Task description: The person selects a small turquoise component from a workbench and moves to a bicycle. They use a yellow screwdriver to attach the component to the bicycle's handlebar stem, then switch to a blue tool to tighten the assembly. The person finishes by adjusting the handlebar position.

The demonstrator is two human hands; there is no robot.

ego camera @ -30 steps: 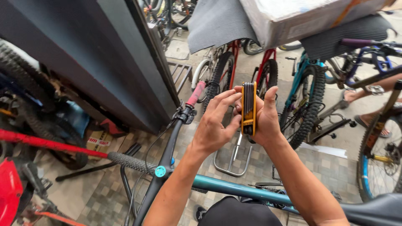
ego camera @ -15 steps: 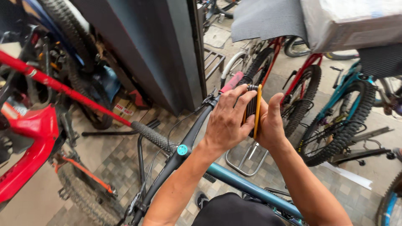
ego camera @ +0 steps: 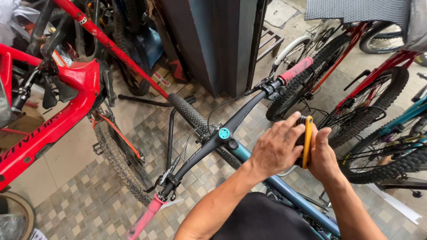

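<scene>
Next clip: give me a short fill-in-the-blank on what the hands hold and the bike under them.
1. Both hands, left hand and right hand, hold a flat tool coloured ____ and black.
2. The handlebar grips are ____.
3. The cap at the handlebar's middle is ____.
4. The bike frame at the far left is ____.

Missing words: yellow; pink; teal; red

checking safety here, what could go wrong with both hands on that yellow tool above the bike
1. The yellow tool, pinched between left hand and right hand, could slip and drop onto the blue frame.
2. Neither hand steadies the black handlebar; the bike might tip toward the red-framed bikes close beside it.
</scene>
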